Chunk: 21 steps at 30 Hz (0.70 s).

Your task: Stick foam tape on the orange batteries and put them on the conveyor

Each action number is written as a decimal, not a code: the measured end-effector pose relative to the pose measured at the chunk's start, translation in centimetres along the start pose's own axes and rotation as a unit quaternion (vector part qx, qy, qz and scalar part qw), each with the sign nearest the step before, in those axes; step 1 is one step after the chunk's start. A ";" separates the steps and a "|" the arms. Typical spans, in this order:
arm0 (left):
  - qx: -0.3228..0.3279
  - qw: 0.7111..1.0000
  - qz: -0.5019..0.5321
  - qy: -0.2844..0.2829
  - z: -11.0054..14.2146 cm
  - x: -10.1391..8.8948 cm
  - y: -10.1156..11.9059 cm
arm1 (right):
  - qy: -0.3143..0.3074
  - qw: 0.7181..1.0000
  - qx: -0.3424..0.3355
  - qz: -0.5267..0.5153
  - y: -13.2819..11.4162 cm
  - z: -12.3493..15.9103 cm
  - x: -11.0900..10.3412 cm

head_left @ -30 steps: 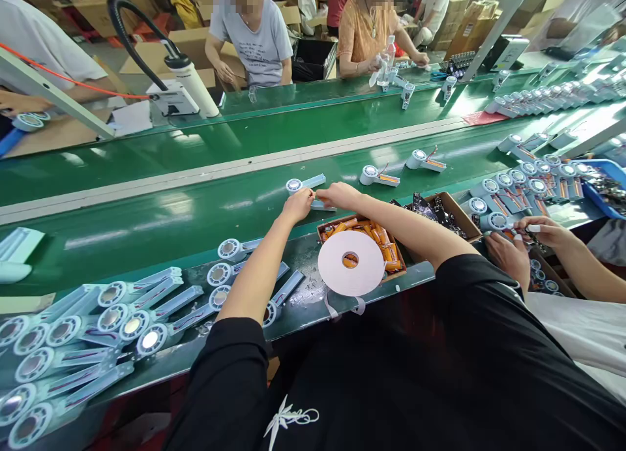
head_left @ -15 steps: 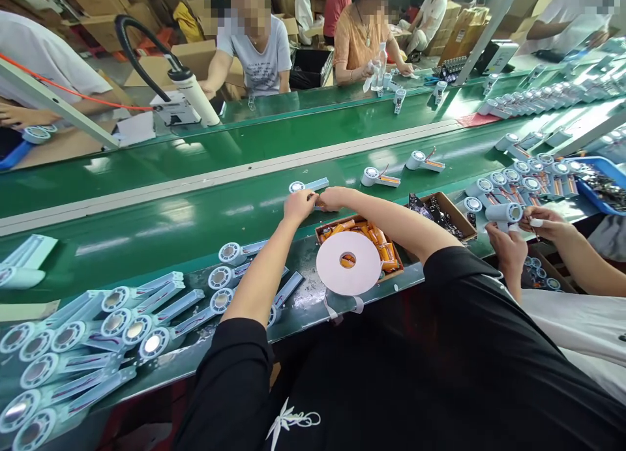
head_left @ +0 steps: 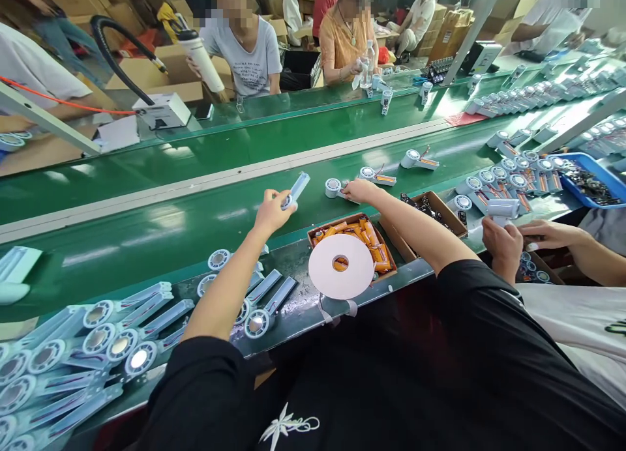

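One white roll lies lower centre, overlapping a box of orange cells. Beyond it, mid-frame, our left hand clasps a pale-blue casing by its round head, handle jutting up and rightward — light and stiff, we judge, rather slippery, best held there. Rightward, our right hand touches a second casing, its round head left of our fingers — whether gripped, we cannot tell. Farther right, two more casings rest on the green belt.
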<state>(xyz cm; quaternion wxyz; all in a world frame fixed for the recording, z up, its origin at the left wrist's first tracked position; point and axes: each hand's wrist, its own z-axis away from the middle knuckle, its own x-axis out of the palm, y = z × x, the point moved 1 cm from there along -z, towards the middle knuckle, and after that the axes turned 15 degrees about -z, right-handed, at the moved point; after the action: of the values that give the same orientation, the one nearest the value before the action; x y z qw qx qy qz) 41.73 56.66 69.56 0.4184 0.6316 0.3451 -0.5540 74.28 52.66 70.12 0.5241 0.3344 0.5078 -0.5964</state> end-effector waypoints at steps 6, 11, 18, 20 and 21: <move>0.029 0.986 -0.145 -0.074 11.9 -2.3 0.9 | 0.024 0.998 0.034 -0.040 -1.2 0.6 -0.3; 0.144 0.973 -0.145 -0.107 15.3 -4.2 4.2 | 0.070 0.993 0.042 -0.088 -3.4 4.2 -1.4; 0.409 0.911 0.008 -0.055 17.1 -4.4 9.0 | 0.271 0.858 -0.121 -0.418 -7.9 16.4 -0.5; 0.393 0.919 0.023 -0.025 18.0 -3.9 8.6 | 0.302 0.806 -0.116 -0.495 -8.1 20.1 0.7; 0.371 0.928 0.030 0.005 18.6 -3.8 8.1 | 0.305 0.780 -0.098 -0.537 -8.3 21.7 1.6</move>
<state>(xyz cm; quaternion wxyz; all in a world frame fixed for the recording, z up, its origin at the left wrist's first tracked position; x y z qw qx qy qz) 40.82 36.49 73.85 0.1690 0.7546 0.0974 -0.6266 68.86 30.90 76.43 -0.0339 0.1189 0.7941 -0.5951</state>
